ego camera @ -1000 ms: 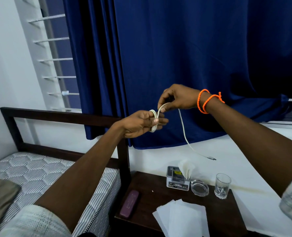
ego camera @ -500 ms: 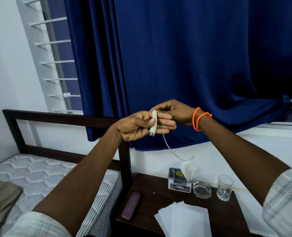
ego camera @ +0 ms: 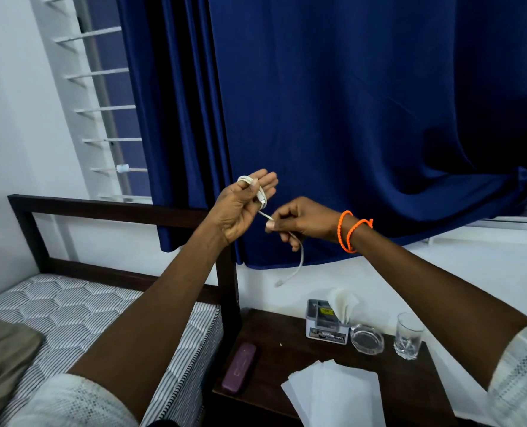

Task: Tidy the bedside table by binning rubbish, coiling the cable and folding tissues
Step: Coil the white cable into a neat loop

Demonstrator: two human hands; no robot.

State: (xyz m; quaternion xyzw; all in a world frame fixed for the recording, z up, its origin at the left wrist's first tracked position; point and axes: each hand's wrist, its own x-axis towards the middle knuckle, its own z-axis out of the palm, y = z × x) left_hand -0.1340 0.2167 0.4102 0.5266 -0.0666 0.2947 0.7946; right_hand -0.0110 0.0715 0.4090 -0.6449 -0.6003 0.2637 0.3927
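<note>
Left hand raised, fingers looped with cable, right hand pinching its tail

White cable; orange bracelets; navy blue curtain; dark brown bedside table; white tissues; purple case; mattress grey-white hexagon pattern, striped sides; clear glass.

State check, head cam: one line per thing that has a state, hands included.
White cable: partly coiled around the left hand's fingers, short tail hanging loose.
Left hand: raised, fingers extended, holding the coil.
Right hand: pinching the cable tail.
White tissue sheets: flat on the dark wooden bedside table, unfolded.
Clear drinking glass: upright, looks empty.
Round glass ashtray: upright.
Tissue box: a tissue sticking out.
</note>
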